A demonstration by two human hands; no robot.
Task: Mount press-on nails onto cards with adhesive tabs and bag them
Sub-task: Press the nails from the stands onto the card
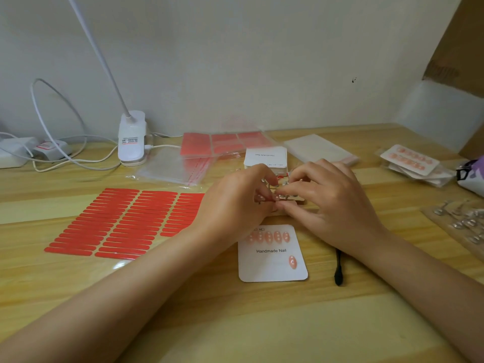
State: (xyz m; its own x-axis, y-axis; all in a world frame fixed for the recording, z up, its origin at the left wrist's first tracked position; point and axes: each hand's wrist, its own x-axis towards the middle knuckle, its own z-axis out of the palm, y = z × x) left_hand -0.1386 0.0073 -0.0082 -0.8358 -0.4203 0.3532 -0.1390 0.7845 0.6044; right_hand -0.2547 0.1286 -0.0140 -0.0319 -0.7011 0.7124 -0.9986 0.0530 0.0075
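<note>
Wooden table point(78, 297), work laid out across it. Big red adhesive tab sheet point(123, 221) lies flat at left; thin, floppy film, tabs presumably peel from one end with a fingernail, sticky once lifted. Clear bags point(172, 166) behind it, light and slippery, best taken by an edge. White card point(273, 260) printed "Handmade Nail" lies just under the hands: light, stiff paperboard, slides easily, handle by edges. It carries a row of five pink nails along the top and one more nail point(292, 262) lower right, so second row looks barely started. Stack of blank cards point(265, 155) just beyond the hands. Finished bagged sets point(411, 159) far right, black tool point(338, 268) right of the card. Both hands meet over a small holder with nails point(288, 196) between card and card stack. Nails: tiny, hard, glossy, curved shells, very light, likely to flick away; pinch by side edges, not the decorated top. Left hand point(235, 203) has fingers curled in, thumb and forefinger tips pressed together on something small, apparently a nail, though the item itself is mostly hidden. Right hand point(322, 197) fingers bent, tips down at the same spot, touching the left fingertips; whether it pinches a nail or only steadies the holder, cannot tell.
</note>
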